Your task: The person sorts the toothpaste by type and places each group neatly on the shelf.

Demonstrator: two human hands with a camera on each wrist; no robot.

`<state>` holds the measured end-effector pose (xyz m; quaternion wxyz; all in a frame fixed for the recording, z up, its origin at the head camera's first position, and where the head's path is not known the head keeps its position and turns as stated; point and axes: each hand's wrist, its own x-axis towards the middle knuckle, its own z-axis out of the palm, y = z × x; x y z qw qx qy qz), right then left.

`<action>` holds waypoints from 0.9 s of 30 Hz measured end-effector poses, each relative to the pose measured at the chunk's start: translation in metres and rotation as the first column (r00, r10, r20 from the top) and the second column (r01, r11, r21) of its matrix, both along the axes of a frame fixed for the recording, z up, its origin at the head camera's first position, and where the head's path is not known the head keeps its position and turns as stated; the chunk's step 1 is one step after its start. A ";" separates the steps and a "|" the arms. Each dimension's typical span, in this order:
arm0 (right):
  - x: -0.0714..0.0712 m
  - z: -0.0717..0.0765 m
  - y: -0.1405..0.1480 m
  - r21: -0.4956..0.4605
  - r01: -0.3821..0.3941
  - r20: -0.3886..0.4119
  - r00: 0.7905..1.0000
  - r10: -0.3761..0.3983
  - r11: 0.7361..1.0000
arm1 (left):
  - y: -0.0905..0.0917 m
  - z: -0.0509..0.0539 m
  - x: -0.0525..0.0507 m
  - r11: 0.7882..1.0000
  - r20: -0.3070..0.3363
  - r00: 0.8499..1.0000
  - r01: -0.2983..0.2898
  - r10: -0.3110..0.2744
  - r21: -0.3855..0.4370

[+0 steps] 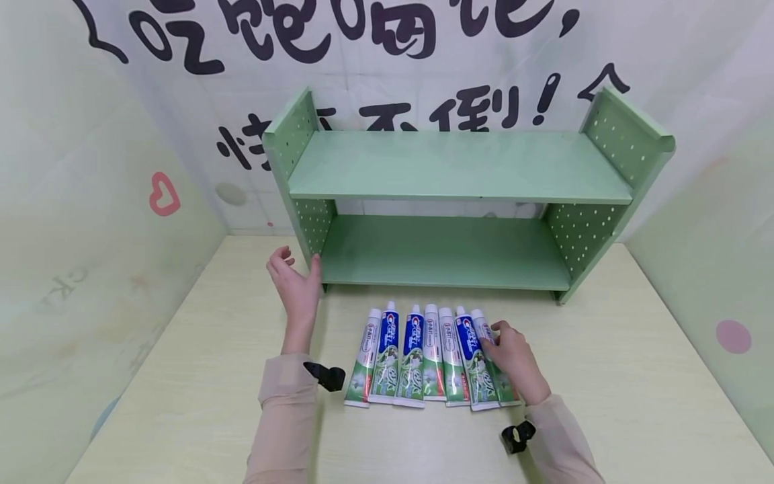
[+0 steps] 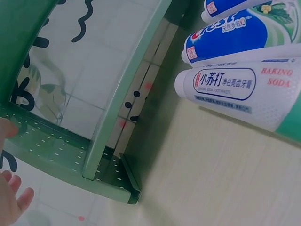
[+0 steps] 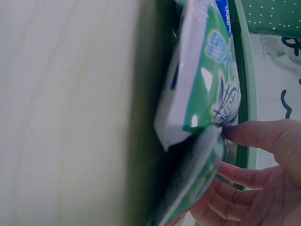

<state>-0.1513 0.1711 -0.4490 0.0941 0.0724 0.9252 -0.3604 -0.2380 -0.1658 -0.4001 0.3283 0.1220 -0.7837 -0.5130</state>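
Note:
Several toothpaste tubes (image 1: 433,363) lie side by side on the table, caps toward the shelf. My right hand (image 1: 517,359) is at the rightmost tube (image 1: 506,391), thumb on its left and fingers on its right; in the right wrist view the hand (image 3: 263,179) pinches this green and white tube (image 3: 200,172), beside another tube (image 3: 207,80). My left hand (image 1: 297,289) is at the lower left of the green shelf (image 1: 447,252), its thumb by the side panel's front edge and its fingers loosely bent. Part of the left hand (image 2: 11,193) shows in the left wrist view.
The two-level green shelf stands behind the tubes; its upper board (image 1: 459,168) and lower board bear nothing. A white wall sheet (image 1: 387,81) with black writing hangs behind it. Pale table surface (image 1: 199,376) extends to the left and right of the tubes.

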 end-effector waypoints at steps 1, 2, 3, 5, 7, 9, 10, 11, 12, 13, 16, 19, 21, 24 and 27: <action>0.000 0.000 0.000 0.000 -0.006 0.003 1.000 0.006 1.000 | 0.000 0.000 -0.001 1.000 0.004 1.000 0.003 -0.003 0.000; -0.001 0.001 0.000 0.001 -0.009 0.008 1.000 0.009 1.000 | -0.001 0.000 -0.002 1.000 0.008 1.000 0.007 -0.007 0.000; -0.001 0.001 0.000 0.000 -0.010 0.012 1.000 0.010 1.000 | -0.001 0.001 -0.002 1.000 0.013 1.000 0.011 -0.011 0.001; -0.002 0.001 0.000 -0.002 -0.010 0.017 1.000 0.010 1.000 | -0.002 0.001 -0.004 1.000 0.025 1.000 0.019 -0.019 0.002; -0.002 0.002 0.000 -0.005 -0.011 0.022 1.000 0.011 1.000 | -0.003 0.000 -0.006 1.000 0.036 0.999 0.025 -0.026 0.004; -0.001 0.002 0.000 -0.009 -0.008 0.029 1.000 0.008 1.000 | -0.004 0.000 -0.007 0.999 0.044 0.998 0.032 -0.033 0.008; -0.001 0.002 0.000 -0.012 -0.007 0.032 0.999 0.008 1.000 | -0.004 -0.001 -0.008 0.999 0.047 0.998 0.034 -0.035 0.011; -0.001 0.002 0.000 -0.011 -0.007 0.034 0.999 0.008 1.000 | -0.004 -0.002 -0.009 0.999 0.049 0.998 0.037 -0.037 0.014; -0.001 0.002 0.000 -0.012 -0.008 0.034 0.999 0.009 1.000 | -0.005 -0.002 -0.010 0.999 0.051 0.998 0.039 -0.040 0.017; -0.001 0.003 0.000 -0.011 -0.007 0.035 0.999 0.008 1.000 | -0.005 -0.002 -0.010 0.999 0.053 0.998 0.042 -0.043 0.019; 0.000 0.003 0.000 -0.006 -0.011 0.034 0.999 0.011 1.000 | -0.006 -0.004 -0.012 0.999 0.057 0.997 0.049 -0.050 0.023; 0.000 0.004 0.001 0.001 -0.013 0.031 0.999 0.013 1.000 | -0.006 -0.003 -0.013 0.998 0.058 0.996 0.060 -0.061 0.018; 0.000 0.004 0.001 0.003 -0.015 0.031 0.999 0.015 1.000 | -0.006 -0.001 -0.014 0.998 0.059 0.996 0.066 -0.067 0.010; 0.000 0.003 0.001 0.006 -0.016 0.030 0.999 0.016 1.000 | -0.006 0.001 -0.016 0.997 0.066 0.995 0.071 -0.071 0.003; -0.001 0.002 0.001 0.008 -0.013 0.029 0.999 0.013 1.000 | -0.006 0.002 -0.018 0.997 0.075 0.994 0.078 -0.077 -0.002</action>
